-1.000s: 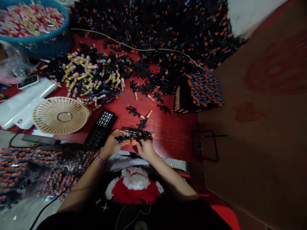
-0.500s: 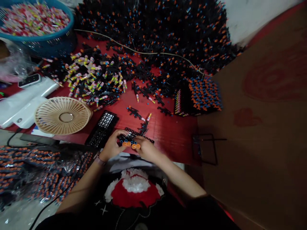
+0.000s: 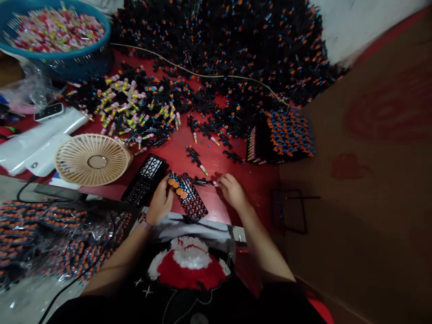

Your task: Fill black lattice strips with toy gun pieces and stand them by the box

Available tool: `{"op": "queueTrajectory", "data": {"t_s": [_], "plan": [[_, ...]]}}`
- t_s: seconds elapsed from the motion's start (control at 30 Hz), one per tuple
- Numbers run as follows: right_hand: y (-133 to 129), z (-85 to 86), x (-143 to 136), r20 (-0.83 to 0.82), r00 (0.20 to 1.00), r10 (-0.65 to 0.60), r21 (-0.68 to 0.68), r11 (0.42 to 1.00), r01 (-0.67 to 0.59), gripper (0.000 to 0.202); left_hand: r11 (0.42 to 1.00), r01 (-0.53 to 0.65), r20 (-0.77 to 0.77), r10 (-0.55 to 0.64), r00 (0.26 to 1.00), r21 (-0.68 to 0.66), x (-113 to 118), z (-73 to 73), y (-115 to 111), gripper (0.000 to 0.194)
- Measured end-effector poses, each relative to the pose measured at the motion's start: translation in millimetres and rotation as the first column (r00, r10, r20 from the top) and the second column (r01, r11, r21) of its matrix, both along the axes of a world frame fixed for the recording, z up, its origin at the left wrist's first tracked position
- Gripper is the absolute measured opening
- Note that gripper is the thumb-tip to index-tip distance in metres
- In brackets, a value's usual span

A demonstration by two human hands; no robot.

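My left hand (image 3: 161,201) is closed at the left side of a black perforated tray (image 3: 196,206). Several orange-tipped pieces (image 3: 175,183) with blue rings stand at the tray's upper left, beside my fingers; exactly where the fingers grip is partly hidden. To the right, my right hand (image 3: 231,191) pinches the pale end of a small black toy gun (image 3: 201,181), which lies nearly level just beyond the tray. Another toy gun (image 3: 195,157), with a pink and yellow tube at its end, rests on the red table above it.
A second black perforated tray (image 3: 143,184) and a beige fan (image 3: 111,168) sit at left. Beyond are piled toy guns (image 3: 216,40), a blue basket (image 3: 81,55) of wrapped tubes and a packed block (image 3: 290,132). Cardboard (image 3: 364,202) rises at right.
My right hand has left the tray, moved right and taken hold of a toy gun's end. The tray has turned, showing its holes, while my left hand stays by it.
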State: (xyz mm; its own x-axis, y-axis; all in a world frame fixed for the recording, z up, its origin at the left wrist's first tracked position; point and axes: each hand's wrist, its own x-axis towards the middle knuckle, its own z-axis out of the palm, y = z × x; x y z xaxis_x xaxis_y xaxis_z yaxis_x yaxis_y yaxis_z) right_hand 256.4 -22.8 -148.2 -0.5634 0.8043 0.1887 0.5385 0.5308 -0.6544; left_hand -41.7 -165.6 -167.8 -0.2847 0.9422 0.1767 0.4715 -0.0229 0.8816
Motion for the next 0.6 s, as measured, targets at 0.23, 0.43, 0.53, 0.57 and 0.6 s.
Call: {"op": "queueTrajectory", "data": {"t_s": [0.23,0.43,0.53,0.57,0.6], "plan": [[-73,1.7,-45,-0.398,0.880,-0.261,-0.493,0.869,0.035,0.021,0.997,0.078,-0.226,-0.071,0.971,0.020,6,1.2,3,0.035],[-96,2.8,-85,-0.270,0.956,-0.116,-0.354,0.935,0.014,0.014,0.995,0.100,-0.321,-0.089,0.943,0.016,12,-0.8,6,0.039],[-92,3.1,-79,-0.174,0.982,-0.070,-0.227,0.973,0.029,0.014,0.996,0.089,-0.330,-0.076,0.941,0.023,15,-2.1,6,0.038],[-91,3.5,-77,-0.158,0.986,-0.056,-0.203,0.979,0.023,0.013,0.997,0.080,-0.333,-0.069,0.940,0.020,16,-2.8,6,0.038],[-90,4.2,-74,-0.145,0.989,-0.041,-0.192,0.981,0.013,0.011,0.997,0.071,-0.338,-0.062,0.939,0.012,16,-3.7,6,0.038]]}}
